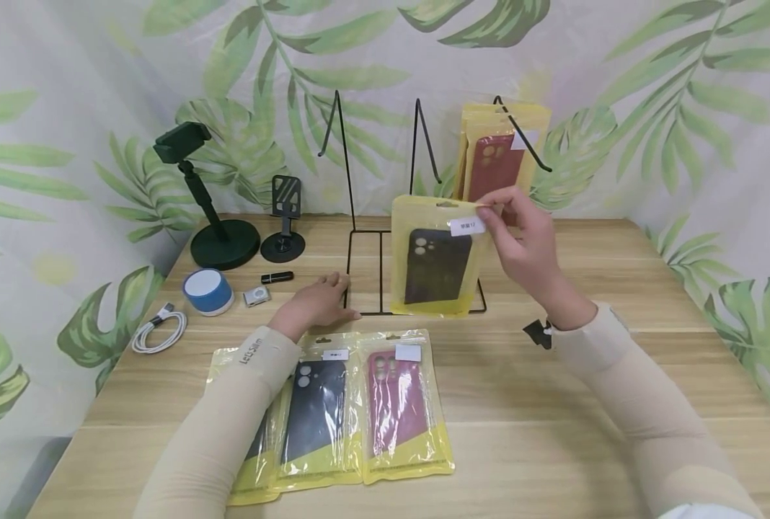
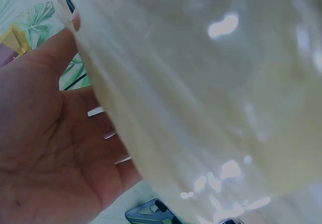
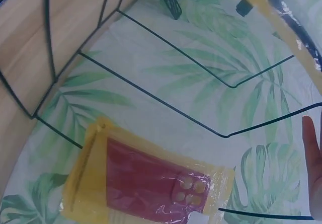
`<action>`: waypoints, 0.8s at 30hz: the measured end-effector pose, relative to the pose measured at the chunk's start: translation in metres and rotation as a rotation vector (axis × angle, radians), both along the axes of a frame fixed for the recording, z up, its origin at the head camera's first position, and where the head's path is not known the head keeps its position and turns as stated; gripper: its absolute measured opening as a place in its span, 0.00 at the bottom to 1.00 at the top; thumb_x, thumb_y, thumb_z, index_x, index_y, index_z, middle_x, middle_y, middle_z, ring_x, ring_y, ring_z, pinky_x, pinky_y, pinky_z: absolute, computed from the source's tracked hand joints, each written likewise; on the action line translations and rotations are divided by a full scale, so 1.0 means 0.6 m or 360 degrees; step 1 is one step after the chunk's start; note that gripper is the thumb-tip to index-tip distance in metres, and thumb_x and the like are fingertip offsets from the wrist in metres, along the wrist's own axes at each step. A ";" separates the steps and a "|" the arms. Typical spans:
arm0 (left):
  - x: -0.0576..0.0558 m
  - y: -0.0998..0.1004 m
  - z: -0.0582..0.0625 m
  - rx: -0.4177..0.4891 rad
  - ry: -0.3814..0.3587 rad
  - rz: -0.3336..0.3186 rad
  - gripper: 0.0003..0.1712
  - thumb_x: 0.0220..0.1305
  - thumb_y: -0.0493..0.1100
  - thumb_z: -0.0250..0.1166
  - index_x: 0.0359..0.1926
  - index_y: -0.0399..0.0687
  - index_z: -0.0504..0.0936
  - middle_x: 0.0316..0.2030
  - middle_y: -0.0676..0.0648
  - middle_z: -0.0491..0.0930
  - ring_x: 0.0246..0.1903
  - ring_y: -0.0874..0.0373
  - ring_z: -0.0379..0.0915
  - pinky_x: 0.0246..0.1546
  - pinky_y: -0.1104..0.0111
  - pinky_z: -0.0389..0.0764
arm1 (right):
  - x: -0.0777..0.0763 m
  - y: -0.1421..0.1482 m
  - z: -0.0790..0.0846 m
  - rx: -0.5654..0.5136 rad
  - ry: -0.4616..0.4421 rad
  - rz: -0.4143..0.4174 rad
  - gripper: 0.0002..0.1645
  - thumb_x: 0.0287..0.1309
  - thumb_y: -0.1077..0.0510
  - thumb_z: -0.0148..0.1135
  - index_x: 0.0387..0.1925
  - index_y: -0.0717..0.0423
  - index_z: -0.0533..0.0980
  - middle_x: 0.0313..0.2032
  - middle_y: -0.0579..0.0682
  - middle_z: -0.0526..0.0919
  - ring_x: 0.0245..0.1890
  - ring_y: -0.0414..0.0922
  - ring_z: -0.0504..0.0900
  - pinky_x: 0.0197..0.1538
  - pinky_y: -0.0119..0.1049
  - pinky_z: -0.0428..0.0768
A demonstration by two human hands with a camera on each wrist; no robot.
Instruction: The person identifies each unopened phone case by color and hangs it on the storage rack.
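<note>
My right hand (image 1: 518, 245) pinches the upper right corner of a yellow-edged clear packet (image 1: 438, 259) holding a black phone case. The packet hangs upright before the black wire rack (image 1: 342, 137). A hanging packet with a red phone case (image 1: 495, 169) is on the rack's right hook, behind my right hand. My left hand (image 1: 320, 301), fingers extended, rests by the rack's left base corner. Below its wrist lie a packet with a dark case (image 1: 313, 411) and one with a pink case (image 1: 394, 404). Close up, a packet (image 2: 201, 108) hides the left fingertips in the left wrist view.
Another packet (image 1: 255, 479) lies partly under my left forearm. On the left stand a dark green stand (image 1: 226, 245), a folding phone stand (image 1: 285, 216) and a blue round speaker (image 1: 208, 291). A coiled white cable (image 1: 159, 331) and a black USB stick (image 1: 277, 277) lie near them.
</note>
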State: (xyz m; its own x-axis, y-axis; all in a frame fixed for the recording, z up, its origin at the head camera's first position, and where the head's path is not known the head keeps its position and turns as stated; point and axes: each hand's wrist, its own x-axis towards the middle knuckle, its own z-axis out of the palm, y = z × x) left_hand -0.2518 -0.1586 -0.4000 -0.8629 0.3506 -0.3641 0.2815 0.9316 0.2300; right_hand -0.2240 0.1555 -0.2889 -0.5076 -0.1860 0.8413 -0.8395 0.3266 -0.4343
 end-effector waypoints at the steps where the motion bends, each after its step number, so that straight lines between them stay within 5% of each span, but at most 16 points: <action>1: 0.000 0.000 -0.001 -0.0001 -0.0001 0.0000 0.50 0.70 0.62 0.57 0.78 0.40 0.48 0.77 0.32 0.43 0.76 0.32 0.40 0.72 0.39 0.55 | -0.003 -0.004 0.003 -0.0022 -0.0003 0.0000 0.02 0.60 0.75 0.60 0.35 0.74 0.74 0.32 0.63 0.82 0.25 0.31 0.71 0.28 0.21 0.69; 14: -0.001 -0.002 -0.001 0.0008 -0.0009 0.0012 0.50 0.69 0.63 0.58 0.78 0.41 0.47 0.78 0.33 0.42 0.76 0.33 0.39 0.72 0.39 0.55 | -0.036 -0.018 0.023 -0.0044 -0.0046 -0.0050 0.06 0.64 0.70 0.60 0.38 0.73 0.75 0.34 0.66 0.83 0.22 0.32 0.69 0.25 0.23 0.66; 24: -0.002 -0.002 -0.004 0.0001 -0.0003 0.0016 0.50 0.69 0.63 0.58 0.78 0.40 0.47 0.78 0.33 0.42 0.76 0.33 0.40 0.72 0.39 0.55 | -0.068 -0.023 0.025 -0.0066 -0.0187 -0.0110 0.09 0.65 0.65 0.62 0.40 0.71 0.76 0.29 0.58 0.81 0.19 0.35 0.65 0.23 0.26 0.63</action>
